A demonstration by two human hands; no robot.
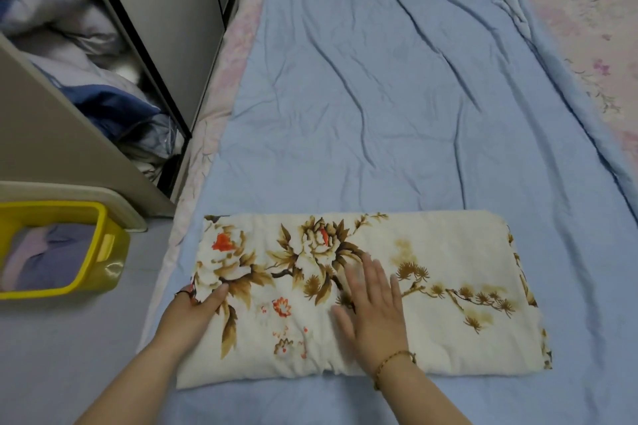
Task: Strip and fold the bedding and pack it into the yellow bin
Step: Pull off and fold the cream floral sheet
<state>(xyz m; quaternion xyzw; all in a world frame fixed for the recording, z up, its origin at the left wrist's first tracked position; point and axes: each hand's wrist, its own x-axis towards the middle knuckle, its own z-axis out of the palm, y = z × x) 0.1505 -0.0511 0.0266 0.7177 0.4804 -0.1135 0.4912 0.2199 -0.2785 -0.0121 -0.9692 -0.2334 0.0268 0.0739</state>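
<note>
Bed [414, 79]: covered by a wrinkled blue sheet. Folded floral blanket [431, 286]: lying across the near end of the bed. Yellow bin [107, 252]: on the floor at left, holding folded cloth. Right hand [374, 304]: spread flat, pressing the blanket. Left hand [193, 309]: gripping the blanket's left edge.

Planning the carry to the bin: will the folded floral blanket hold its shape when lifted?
Probably floppy: the folded floral blanket looks soft and puffy, with rounded edges. Its long shape would likely sag unless both ends are supported.
</note>
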